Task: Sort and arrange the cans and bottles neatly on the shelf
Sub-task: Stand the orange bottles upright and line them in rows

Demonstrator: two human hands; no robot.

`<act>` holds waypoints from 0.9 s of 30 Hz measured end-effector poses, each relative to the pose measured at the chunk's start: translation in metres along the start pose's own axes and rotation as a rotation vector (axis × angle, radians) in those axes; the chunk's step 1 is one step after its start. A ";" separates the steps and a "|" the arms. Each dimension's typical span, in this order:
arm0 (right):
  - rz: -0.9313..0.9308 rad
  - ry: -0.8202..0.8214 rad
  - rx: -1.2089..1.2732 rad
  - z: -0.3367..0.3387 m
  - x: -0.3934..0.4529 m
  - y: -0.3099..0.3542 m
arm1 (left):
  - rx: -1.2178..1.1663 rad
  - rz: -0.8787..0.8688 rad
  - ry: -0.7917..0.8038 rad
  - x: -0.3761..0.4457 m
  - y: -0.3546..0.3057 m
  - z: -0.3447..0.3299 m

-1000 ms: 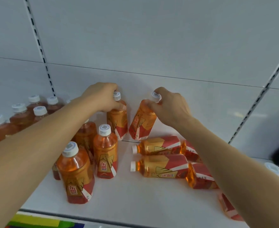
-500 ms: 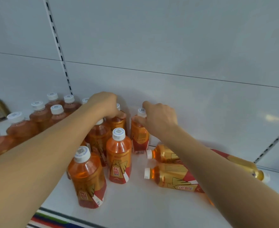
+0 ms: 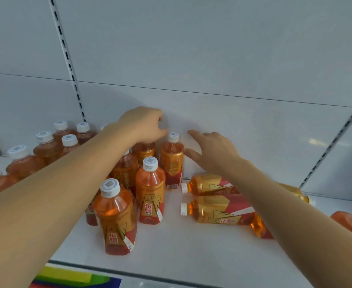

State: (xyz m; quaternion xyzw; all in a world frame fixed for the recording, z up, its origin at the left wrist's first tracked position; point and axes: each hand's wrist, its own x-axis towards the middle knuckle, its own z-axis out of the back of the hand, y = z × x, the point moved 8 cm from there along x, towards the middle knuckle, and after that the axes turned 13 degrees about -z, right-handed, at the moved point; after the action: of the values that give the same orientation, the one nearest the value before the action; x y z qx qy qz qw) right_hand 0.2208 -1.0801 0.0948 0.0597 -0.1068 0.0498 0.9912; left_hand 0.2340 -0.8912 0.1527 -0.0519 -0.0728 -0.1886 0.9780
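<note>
Just left of the spread, empty right hand (image 3: 211,151) stands the back bottle (image 3: 172,163).

White back panel (image 3: 212,48) w/ horizontal seams behind everything. Slotted upright strip (image 3: 67,57) runs diagonally at left, another slotted strip (image 3: 335,142) at right. Multicolour label strip (image 3: 73,277) (yellow/green/blue/red) below front edge, poss. a price tag; too blurry.

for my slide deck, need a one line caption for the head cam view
Left hand atop a rear bottle, open right hand beside an upright orange bottle on the shelf.
</note>
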 end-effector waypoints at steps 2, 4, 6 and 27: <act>-0.002 0.022 -0.039 -0.002 -0.008 -0.014 | -0.027 -0.086 -0.031 -0.005 -0.033 0.005; 0.008 0.048 -0.091 -0.007 -0.018 -0.027 | -0.060 -0.180 -0.039 -0.012 -0.066 0.003; 0.000 0.068 -0.122 -0.010 -0.029 -0.041 | -0.093 -0.256 -0.059 -0.020 -0.092 -0.001; 0.113 0.220 -0.090 -0.043 -0.043 -0.078 | -0.252 -0.244 0.307 -0.069 -0.134 -0.173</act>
State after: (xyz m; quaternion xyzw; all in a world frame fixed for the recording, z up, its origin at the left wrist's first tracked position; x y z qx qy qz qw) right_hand 0.1960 -1.1551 0.0354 0.0031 -0.0026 0.1072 0.9942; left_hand 0.1410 -1.0121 -0.0190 -0.1354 0.0950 -0.3186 0.9334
